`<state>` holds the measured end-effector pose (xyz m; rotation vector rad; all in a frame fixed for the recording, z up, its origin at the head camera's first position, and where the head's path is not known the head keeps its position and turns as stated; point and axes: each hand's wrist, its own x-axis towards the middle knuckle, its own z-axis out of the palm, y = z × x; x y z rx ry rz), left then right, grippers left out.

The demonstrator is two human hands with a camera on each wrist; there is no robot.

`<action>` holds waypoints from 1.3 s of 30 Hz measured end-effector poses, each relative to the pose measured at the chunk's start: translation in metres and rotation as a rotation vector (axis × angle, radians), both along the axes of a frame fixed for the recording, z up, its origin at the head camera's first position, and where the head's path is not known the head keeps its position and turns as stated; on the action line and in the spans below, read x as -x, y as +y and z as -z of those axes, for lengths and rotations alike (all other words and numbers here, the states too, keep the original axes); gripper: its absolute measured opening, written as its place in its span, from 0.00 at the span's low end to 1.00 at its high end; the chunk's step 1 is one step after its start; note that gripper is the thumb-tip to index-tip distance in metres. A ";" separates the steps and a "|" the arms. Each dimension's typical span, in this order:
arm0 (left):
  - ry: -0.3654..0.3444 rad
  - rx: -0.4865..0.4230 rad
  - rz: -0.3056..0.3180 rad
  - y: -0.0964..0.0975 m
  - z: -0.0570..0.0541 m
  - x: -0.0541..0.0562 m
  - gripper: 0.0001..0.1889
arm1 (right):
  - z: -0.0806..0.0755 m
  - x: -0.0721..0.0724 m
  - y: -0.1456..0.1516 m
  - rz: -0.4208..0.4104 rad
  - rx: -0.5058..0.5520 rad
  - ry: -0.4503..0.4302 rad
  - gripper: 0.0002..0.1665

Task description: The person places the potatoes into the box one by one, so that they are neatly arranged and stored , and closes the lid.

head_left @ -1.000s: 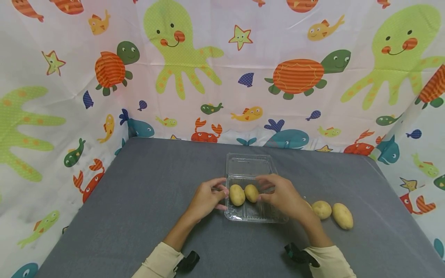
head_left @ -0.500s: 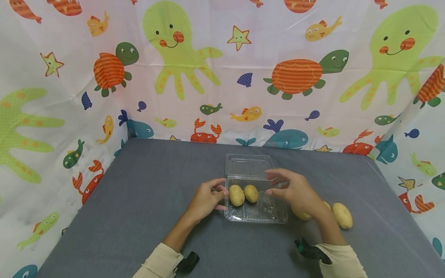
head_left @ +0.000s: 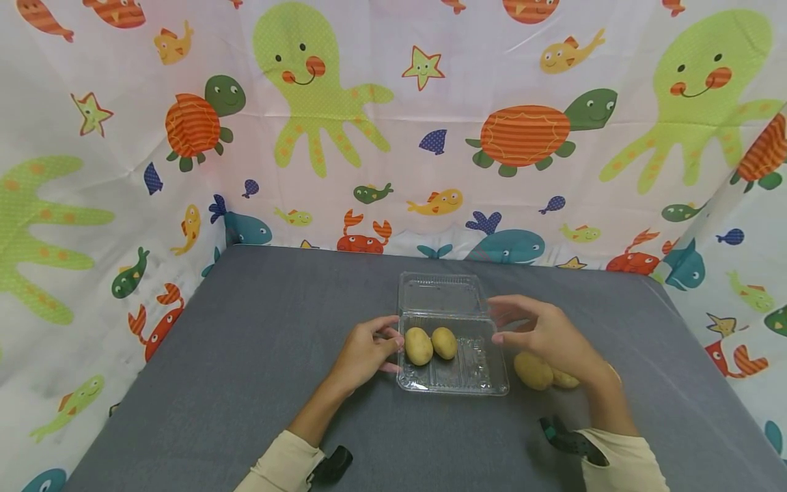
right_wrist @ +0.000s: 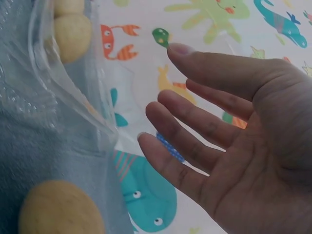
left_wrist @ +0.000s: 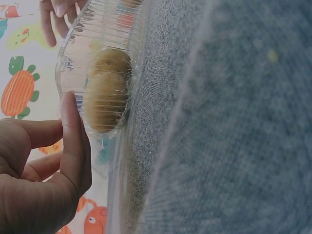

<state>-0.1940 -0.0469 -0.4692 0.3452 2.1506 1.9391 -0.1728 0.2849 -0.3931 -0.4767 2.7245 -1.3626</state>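
Note:
A clear plastic clamshell container (head_left: 430, 389) lies with its lid (head_left: 441, 294) folded back on the grey surface. Two potatoes (head_left: 419, 346) sit side by side in its left part. At the container's left side, my left hand (head_left: 365, 350) touches the wall with its fingertips; in the left wrist view a finger (left_wrist: 72, 122) reaches to the rim. My right hand (head_left: 544, 335) hovers beyond the container's right edge with relaxed, spread fingers. Nothing lies between those fingers in the right wrist view. Below this hand, more potatoes (head_left: 532, 371) lie on the table, partly hidden by the forearm.
Grey cloth covers the table (head_left: 295, 307). A curtain (head_left: 393, 137) printed with sea animals surrounds its back and sides. The potatoes outside the container lie close to its right edge.
My right hand has moved away to the right from the second potato, which stays in the container. My left hand keeps its place at the left edge.

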 end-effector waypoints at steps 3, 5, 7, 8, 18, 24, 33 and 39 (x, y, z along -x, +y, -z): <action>0.003 0.001 0.001 0.000 0.000 0.000 0.25 | -0.001 -0.001 0.007 0.004 0.003 -0.026 0.35; 0.003 0.000 0.001 0.000 0.000 0.000 0.25 | -0.003 -0.002 0.012 0.013 -0.002 -0.045 0.36; 0.002 -0.001 0.001 0.000 0.000 0.000 0.25 | -0.005 -0.003 0.017 0.021 -0.012 -0.062 0.36; 0.001 -0.001 0.001 0.000 0.000 0.000 0.25 | -0.006 -0.004 0.019 0.022 -0.019 -0.066 0.36; -0.005 -0.005 -0.002 -0.001 0.001 0.000 0.25 | -0.009 -0.011 0.042 0.022 -0.003 -0.122 0.36; -0.003 -0.013 0.000 0.000 0.001 0.000 0.25 | -0.006 -0.011 0.053 0.007 -0.042 -0.105 0.39; -0.014 -0.013 -0.001 0.000 0.002 0.000 0.25 | 0.005 -0.009 0.069 -0.062 -0.066 -0.171 0.43; -0.012 -0.014 0.000 0.000 0.002 0.000 0.25 | 0.013 -0.006 0.077 -0.108 -0.084 -0.249 0.45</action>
